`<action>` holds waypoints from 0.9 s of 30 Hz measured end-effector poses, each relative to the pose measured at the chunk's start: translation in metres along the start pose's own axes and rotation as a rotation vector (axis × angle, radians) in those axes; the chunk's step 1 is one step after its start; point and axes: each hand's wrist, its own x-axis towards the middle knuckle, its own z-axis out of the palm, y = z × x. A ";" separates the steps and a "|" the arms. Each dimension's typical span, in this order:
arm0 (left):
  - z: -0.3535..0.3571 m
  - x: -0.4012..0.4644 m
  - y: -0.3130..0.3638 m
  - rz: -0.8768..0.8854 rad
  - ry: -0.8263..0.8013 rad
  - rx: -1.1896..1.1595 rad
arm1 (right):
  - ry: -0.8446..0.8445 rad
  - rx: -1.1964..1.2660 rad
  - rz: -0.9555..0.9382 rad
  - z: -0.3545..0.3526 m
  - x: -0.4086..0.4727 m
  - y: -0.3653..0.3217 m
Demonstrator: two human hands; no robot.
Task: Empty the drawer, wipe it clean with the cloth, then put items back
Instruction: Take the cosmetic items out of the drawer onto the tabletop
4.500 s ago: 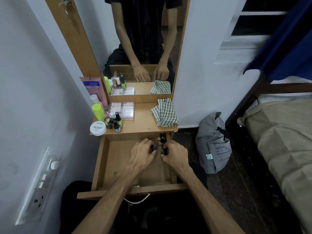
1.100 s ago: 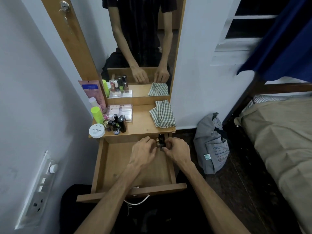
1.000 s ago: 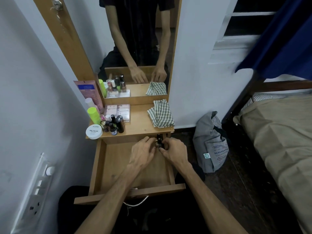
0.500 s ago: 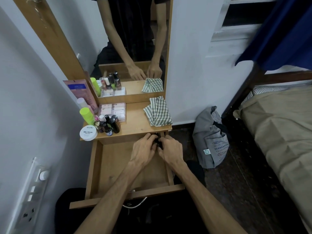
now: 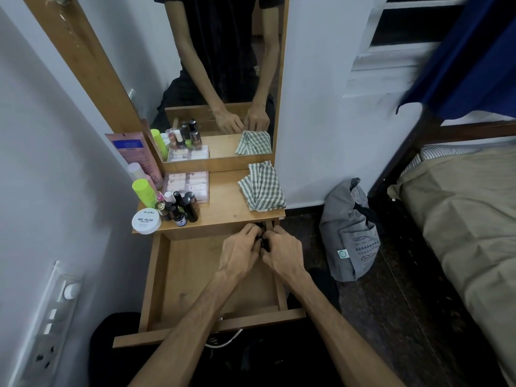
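The wooden drawer [image 5: 156, 277] is pulled out below the dresser top, its floor mostly bare. Both hands reach into its far right corner. My left hand [image 5: 240, 251] and my right hand [image 5: 283, 252] curl around small dark bottles [image 5: 262, 238] there, mostly hidden by the fingers. A green-and-white checked cloth [image 5: 262, 189] lies folded on the dresser top at the right. Several small cosmetic bottles [image 5: 181, 209], a white nail polish remover jar [image 5: 146, 220] and a lime-capped bottle [image 5: 143, 191] stand on the top at the left.
A clear box of pink items [image 5: 187, 184] and a pink packet [image 5: 136, 155] sit by the mirror [image 5: 223, 65]. A grey bag [image 5: 349, 233] stands on the dark floor at the right, next to a bed [image 5: 460, 219]. A switch panel [image 5: 50, 325] is on the left wall.
Both hands have stayed at the drawer's far right corner and closed in tighter around the small dark bottles. More bottles stand on the dresser top than 4.5 s ago.
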 end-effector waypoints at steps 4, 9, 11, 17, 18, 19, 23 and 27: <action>0.000 0.003 0.000 -0.008 0.011 -0.010 | -0.009 0.008 -0.003 0.000 -0.001 0.001; 0.002 -0.005 -0.004 0.020 0.065 -0.033 | 0.010 0.059 0.011 -0.001 -0.007 0.001; -0.001 -0.013 -0.008 0.038 0.100 -0.047 | 0.022 0.081 0.013 -0.003 -0.011 0.000; -0.029 -0.041 -0.023 0.010 0.251 -0.109 | 0.023 0.139 0.011 -0.004 -0.020 -0.006; -0.036 -0.046 -0.028 0.003 0.270 -0.118 | 0.024 0.155 0.009 -0.005 -0.022 -0.009; -0.044 -0.051 -0.033 -0.006 0.286 -0.129 | 0.027 0.167 0.008 -0.006 -0.022 -0.013; -0.081 -0.070 -0.058 -0.039 0.329 -0.170 | 0.029 0.206 -0.020 -0.011 -0.021 -0.032; -0.117 -0.081 -0.080 -0.066 0.392 -0.193 | 0.043 0.241 -0.107 -0.024 -0.016 -0.056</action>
